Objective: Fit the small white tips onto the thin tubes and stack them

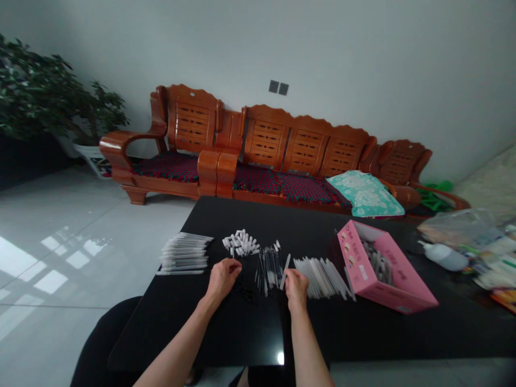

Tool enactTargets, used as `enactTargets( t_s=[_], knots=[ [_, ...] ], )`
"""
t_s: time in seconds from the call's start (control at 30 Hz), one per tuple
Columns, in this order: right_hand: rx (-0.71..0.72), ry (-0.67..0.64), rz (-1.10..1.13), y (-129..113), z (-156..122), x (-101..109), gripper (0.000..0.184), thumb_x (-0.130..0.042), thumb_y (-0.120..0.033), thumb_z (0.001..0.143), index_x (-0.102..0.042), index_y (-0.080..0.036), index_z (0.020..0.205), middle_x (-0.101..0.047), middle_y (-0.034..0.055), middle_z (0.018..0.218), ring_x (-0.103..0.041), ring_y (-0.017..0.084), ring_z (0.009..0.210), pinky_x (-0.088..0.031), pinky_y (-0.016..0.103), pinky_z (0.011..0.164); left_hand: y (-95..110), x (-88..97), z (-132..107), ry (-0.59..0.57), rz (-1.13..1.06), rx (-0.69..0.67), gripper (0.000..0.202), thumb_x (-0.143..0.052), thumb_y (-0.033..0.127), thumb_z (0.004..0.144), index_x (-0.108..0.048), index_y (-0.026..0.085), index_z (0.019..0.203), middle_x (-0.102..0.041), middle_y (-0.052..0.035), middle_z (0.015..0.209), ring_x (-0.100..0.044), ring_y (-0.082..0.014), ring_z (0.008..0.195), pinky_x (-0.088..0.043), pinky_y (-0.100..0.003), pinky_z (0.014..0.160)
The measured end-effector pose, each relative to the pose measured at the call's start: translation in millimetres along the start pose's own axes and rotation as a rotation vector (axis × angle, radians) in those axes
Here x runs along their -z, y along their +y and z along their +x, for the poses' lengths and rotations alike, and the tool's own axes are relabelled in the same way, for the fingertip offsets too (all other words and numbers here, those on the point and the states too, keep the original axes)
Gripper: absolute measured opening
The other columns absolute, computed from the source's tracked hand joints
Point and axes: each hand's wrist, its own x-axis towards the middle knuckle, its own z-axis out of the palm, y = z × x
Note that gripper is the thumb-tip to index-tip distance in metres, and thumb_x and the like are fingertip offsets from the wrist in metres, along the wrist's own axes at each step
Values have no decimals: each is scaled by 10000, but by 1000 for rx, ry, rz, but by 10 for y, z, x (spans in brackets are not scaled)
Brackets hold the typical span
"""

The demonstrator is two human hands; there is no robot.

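Note:
I sit at a black table (226, 333). My left hand (222, 277) is closed in a pinch on something small that I cannot make out, just in front of a heap of white pen caps (241, 243). My right hand (296, 286) grips a white pen barrel (285, 271), held upright and tilted. Between my hands lies a bunch of thin dark refills (269, 266), with some small dark bits on the table beside them. A row of white barrels (322, 277) lies right of my right hand. A stack of finished white pens (184, 253) lies at the left.
An open pink cardboard box (387, 285) with more parts lies on its side at the right. Beyond it are a plastic bottle (443, 256) and clutter in plastic bags. A wooden sofa (262, 156) stands behind the table, a potted plant (48, 102) at far left.

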Motion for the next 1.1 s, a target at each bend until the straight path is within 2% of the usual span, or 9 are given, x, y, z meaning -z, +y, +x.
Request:
enactTargets(
  t_s=[0.17, 0.3, 0.37, 0.47, 0.57, 0.7, 0.83, 1.0, 1.1],
  knots=[
    [-113, -2, 104, 0, 11, 2, 210, -621, -360, 625, -496, -198, 576, -339, -119, 320, -237, 49, 240, -127, 175, 263, 175, -38, -21, -81, 42, -10, 141, -609, 215, 769, -718, 219, 858, -667, -13, 812, -600, -136, 726, -400, -227, 656],
    [-143, -15, 133, -24, 6, 5, 219, -628, -348, 619, -474, -204, 560, -342, -119, 309, -236, 48, 230, -115, 163, 252, 448, -216, 22, -148, 170, -30, 125, -618, 321, 788, -687, 219, 806, -671, -19, 836, -618, -152, 771, -399, -238, 660],
    [-146, -17, 138, -42, -3, 5, 214, -634, -340, 616, -480, -201, 565, -350, -118, 313, -239, 46, 229, -117, 160, 248, 559, -318, 60, -171, 277, -10, 195, -613, 387, 786, -671, 201, 786, -675, -48, 876, -631, -182, 823, -419, -259, 695],
    [-145, -19, 141, -60, -18, 4, 203, -637, -332, 619, -493, -195, 576, -353, -120, 314, -231, 43, 227, -119, 157, 244, 654, -445, 121, -189, 416, 34, 233, -580, 383, 788, -671, 174, 836, -676, -99, 949, -642, -229, 891, -446, -294, 744],
    [-153, -18, 143, -60, -21, 5, 195, -642, -329, 617, -507, -192, 590, -359, -121, 315, -236, 43, 228, -123, 155, 242, 684, -523, 173, -186, 477, 67, 283, -534, 352, 795, -677, 141, 918, -680, -141, 974, -656, -265, 900, -466, -324, 755],
    [-161, -17, 151, -58, -17, 4, 196, -642, -327, 613, -504, -192, 580, -356, -120, 313, -239, 42, 230, -120, 154, 245, 707, -552, 232, -196, 488, 69, 334, -487, 334, 806, -704, 98, 899, -693, -189, 934, -663, -307, 899, -480, -360, 759],
    [-158, -21, 154, -72, -30, 2, 218, -641, -332, 612, -485, -196, 546, -344, -119, 301, -233, 42, 220, -113, 159, 243, 731, -545, 281, -223, 486, 98, 323, -464, 256, 799, -720, 85, 899, -693, -223, 940, -665, -306, 917, -480, -361, 772],
    [-172, -26, 158, -81, -22, 23, 234, -639, -327, 613, -466, -199, 522, -350, -115, 300, -245, 45, 216, -122, 158, 240, 713, -497, 302, -211, 476, 125, 294, -479, 226, 779, -716, 89, 886, -698, -218, 921, -671, -290, 895, -477, -335, 746],
    [-204, -17, 156, -92, 1, 54, 243, -634, -317, 610, -451, -198, 504, -372, -102, 303, -278, 51, 217, -128, 154, 243, 658, -394, 282, -197, 445, 106, 272, -467, 252, 808, -701, 131, 876, -706, -169, 902, -669, -258, 882, -463, -307, 732]
  ],
)
